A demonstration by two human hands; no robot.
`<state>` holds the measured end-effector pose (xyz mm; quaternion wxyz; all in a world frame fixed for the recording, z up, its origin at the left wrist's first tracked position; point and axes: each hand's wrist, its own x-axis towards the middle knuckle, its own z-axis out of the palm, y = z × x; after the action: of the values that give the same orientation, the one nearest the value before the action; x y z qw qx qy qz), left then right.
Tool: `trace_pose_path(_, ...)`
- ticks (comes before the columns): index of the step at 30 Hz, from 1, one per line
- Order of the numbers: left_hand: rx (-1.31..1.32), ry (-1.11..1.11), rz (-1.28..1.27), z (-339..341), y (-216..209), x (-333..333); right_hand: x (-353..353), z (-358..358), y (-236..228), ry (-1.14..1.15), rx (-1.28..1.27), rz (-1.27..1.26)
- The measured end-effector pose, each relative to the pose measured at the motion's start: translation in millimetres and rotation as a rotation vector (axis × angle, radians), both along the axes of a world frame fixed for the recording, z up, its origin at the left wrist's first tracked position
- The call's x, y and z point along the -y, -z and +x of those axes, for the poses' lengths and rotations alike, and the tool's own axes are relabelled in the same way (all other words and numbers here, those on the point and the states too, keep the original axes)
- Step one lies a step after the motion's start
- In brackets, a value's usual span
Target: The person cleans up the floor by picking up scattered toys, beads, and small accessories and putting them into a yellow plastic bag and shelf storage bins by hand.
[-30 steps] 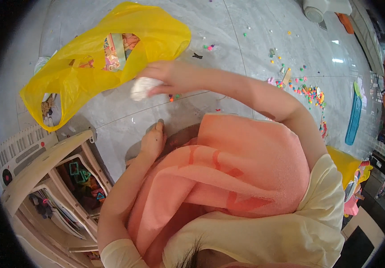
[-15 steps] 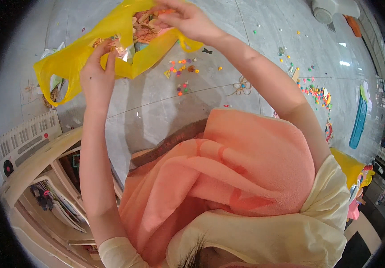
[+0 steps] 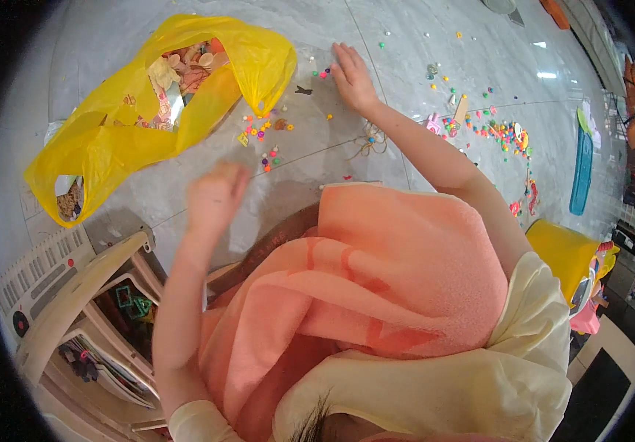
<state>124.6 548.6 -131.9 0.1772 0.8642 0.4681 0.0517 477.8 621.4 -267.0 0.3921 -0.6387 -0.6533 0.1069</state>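
A yellow plastic bag (image 3: pixel 266 62) lies on the grey tiled floor at the upper left, its mouth spread. Pinkish scraps and pale pieces (image 3: pixel 192 66) show inside it. My right hand (image 3: pixel 354 79) is flat against the floor to the right of the bag, fingers stretched out. Small colourful beads (image 3: pixel 322 74) lie just left of its fingers. My left hand (image 3: pixel 218 195), smeared by motion, hovers below the bag and clear of it; its fingers look curled. Between the hands are more loose beads (image 3: pixel 260 129) and a small black piece (image 3: pixel 303 90).
A tangle of thin string (image 3: pixel 370 140) lies below my right wrist. Many beads (image 3: pixel 509 136) are scattered farther right, before a long teal tray (image 3: pixel 581 173). A cream shelf unit (image 3: pixel 96 276) and toy keyboard (image 3: pixel 46 269) stand left; a yellow container (image 3: pixel 564 254) stands right. A pink blanket (image 3: pixel 406 272) covers my lap.
Both hands have let go of the yellow bag, which now rests lower and farther left in view. My right hand went right onto the floor; my left hand drew back toward me.
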Motion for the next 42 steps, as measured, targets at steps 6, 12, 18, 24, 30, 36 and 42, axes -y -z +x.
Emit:
trace_pose_path(6, -0.04, -0.06, -0.175, -4, 52, 48, -16, -31, 13, -0.31, 0.076, -0.046)
trace_pose_path(12, -0.086, -0.405, -0.362, -3, 45, 10, 11, -89, -2, -0.671, 0.126, -0.132)
trace_pose_path(18, -0.019, -0.309, -0.286, -7, 65, -9, 25, -125, -22, -0.897, 0.193, -0.109)
trace_pose_path(24, 0.034, -0.355, -0.306, 13, 83, -1, 30, -133, -4, -0.959, 0.308, -0.012)
trace_pose_path(30, 0.211, -0.404, -0.325, 24, 85, 9, 29, -134, 0, -0.997, 0.339, 0.089)
trace_pose_path(36, 0.321, -0.314, -0.169, 33, 98, 14, 35, -130, 5, -1.057, 0.425, 0.134)
trace_pose_path(42, 0.444, -0.453, -0.506, 30, 72, 0, 23, -127, 11, -1.034, 0.351, 0.002)
